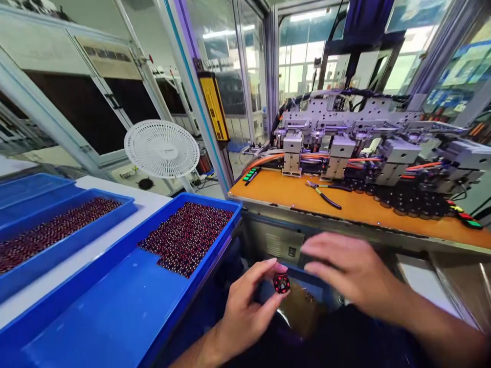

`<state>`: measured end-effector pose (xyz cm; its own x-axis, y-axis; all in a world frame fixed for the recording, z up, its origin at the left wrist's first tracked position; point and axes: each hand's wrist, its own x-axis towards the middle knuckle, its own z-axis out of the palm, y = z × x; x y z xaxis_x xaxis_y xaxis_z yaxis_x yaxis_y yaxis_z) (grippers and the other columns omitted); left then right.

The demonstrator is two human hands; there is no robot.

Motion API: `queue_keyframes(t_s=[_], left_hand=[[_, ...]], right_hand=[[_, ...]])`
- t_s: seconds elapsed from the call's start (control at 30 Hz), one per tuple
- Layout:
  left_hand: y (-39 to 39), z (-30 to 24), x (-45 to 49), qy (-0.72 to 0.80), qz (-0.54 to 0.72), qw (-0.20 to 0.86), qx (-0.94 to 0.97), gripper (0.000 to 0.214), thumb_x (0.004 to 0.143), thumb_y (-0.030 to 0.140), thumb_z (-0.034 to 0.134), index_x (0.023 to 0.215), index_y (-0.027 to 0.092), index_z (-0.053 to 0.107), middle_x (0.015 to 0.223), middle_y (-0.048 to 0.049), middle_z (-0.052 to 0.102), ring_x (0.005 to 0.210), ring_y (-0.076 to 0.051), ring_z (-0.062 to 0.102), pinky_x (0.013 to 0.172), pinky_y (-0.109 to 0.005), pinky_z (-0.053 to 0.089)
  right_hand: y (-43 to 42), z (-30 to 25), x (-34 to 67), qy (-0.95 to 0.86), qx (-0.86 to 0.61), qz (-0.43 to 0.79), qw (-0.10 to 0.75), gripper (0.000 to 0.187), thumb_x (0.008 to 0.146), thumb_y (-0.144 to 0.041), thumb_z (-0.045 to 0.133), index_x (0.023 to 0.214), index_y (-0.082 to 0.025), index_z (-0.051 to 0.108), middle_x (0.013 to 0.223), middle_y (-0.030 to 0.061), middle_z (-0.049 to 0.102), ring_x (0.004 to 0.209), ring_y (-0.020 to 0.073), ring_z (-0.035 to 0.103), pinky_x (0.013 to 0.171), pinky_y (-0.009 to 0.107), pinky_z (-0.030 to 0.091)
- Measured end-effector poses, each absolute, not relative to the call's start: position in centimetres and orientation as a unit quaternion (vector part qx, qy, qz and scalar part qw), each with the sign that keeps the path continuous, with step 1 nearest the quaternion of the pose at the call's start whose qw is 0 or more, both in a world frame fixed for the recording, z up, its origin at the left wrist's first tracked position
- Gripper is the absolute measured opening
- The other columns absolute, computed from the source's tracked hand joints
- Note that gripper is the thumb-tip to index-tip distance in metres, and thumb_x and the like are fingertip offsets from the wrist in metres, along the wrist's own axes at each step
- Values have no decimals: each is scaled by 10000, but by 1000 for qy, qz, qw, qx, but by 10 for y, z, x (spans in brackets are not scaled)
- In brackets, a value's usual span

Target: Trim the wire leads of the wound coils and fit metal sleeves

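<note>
A small round black part with red spots (282, 283) is pinched between the thumb and fingers of my left hand (249, 301). To its right my right hand (345, 268) hovers apart from the part, slightly blurred, with thumb and fingers spread and nothing visible between them. Below both hands sits a blue bin with a brownish lining (301, 309), holding a few tiny pieces. On the left, a long blue tray (103, 306) carries a dense block of small dark red-and-black pieces (187, 232) at its far end.
A second blue tray (118, 197) of similar pieces lies further left. Pliers (324, 197) and a heap of black discs (414, 199) rest on the orange machine bench (268, 186). Behind stands a row of machine heads (341, 148). A white fan (161, 148) stands beyond the trays.
</note>
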<state>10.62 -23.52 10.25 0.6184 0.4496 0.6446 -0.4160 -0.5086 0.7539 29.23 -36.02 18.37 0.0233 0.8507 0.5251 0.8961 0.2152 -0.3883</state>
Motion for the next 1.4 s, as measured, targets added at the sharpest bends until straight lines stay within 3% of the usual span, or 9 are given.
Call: queue_keyframes(t_s=[0.17, 0.27, 0.53, 0.7, 0.9, 1.0, 1.07, 1.2, 1.4], left_hand=[[-240, 93, 104, -22, 435, 486, 758, 708, 777, -30, 662, 1394, 266, 478, 1120, -56, 696, 973, -155, 673, 873, -249, 563], [-243, 91, 107, -14, 428, 506, 749, 697, 766, -27, 687, 1368, 271, 501, 1086, -43, 699, 923, -144, 676, 849, -239, 567], [-246, 89, 106, 9, 427, 547, 720, 728, 739, -17, 736, 1358, 293, 509, 1048, -11, 703, 852, -108, 678, 828, -208, 566], [-244, 91, 107, 58, 401, 624, 668, 731, 695, -10, 783, 1303, 321, 549, 1003, 16, 709, 847, -92, 678, 813, -184, 565], [-242, 95, 110, 74, 347, 740, 572, 670, 683, 10, 811, 1235, 312, 582, 952, 15, 728, 810, -87, 678, 758, -174, 564], [-244, 94, 109, 61, 362, 711, 600, 699, 701, -22, 780, 1269, 325, 564, 989, 5, 731, 849, -103, 688, 786, -194, 572], [-245, 92, 107, 39, 381, 672, 634, 753, 712, -53, 749, 1321, 331, 528, 1023, -5, 727, 875, -115, 694, 813, -216, 579], [-250, 90, 108, -19, 402, 614, 679, 793, 744, -72, 696, 1397, 310, 457, 1039, -19, 719, 867, -121, 696, 836, -239, 584], [-254, 89, 108, -22, 399, 625, 670, 760, 756, -43, 709, 1386, 306, 468, 1039, -24, 711, 878, -128, 698, 828, -234, 587]], right_hand=[[-385, 163, 254, -743, -627, 77, 219, 288, 997, -155, 441, 803, -172, 654, 719, 32, 653, 667, 172, 576, 625, 298, 417], [-389, 155, 254, -711, -654, 144, 214, 221, 956, -126, 497, 814, -172, 660, 693, 20, 620, 635, 153, 543, 589, 276, 384], [-388, 153, 247, -650, -658, 243, 293, 235, 961, -156, 477, 812, -170, 657, 786, 28, 612, 696, 121, 537, 631, 235, 404], [-395, 142, 240, -680, -633, 183, 323, 252, 957, -164, 466, 840, -168, 689, 633, 14, 601, 562, 118, 525, 558, 236, 400], [-404, 123, 227, -681, -612, 147, 374, 257, 939, -159, 495, 813, -171, 719, 594, 28, 637, 551, 124, 571, 595, 225, 453], [-402, 116, 232, -642, -625, 228, 381, 163, 900, -188, 590, 802, -176, 719, 609, 13, 636, 567, 119, 568, 593, 216, 450], [-398, 116, 238, -562, -645, 289, 430, 77, 854, -258, 685, 839, -184, 701, 673, 4, 635, 623, 124, 576, 625, 222, 457], [-387, 125, 242, -373, -612, 394, 575, 302, 760, -427, 772, 821, -197, 587, 775, -13, 558, 722, 137, 527, 669, 246, 438], [-379, 108, 220, -273, -540, 461, 650, 362, 823, -486, 706, 739, -193, 510, 727, -23, 503, 707, 133, 455, 687, 258, 379]])
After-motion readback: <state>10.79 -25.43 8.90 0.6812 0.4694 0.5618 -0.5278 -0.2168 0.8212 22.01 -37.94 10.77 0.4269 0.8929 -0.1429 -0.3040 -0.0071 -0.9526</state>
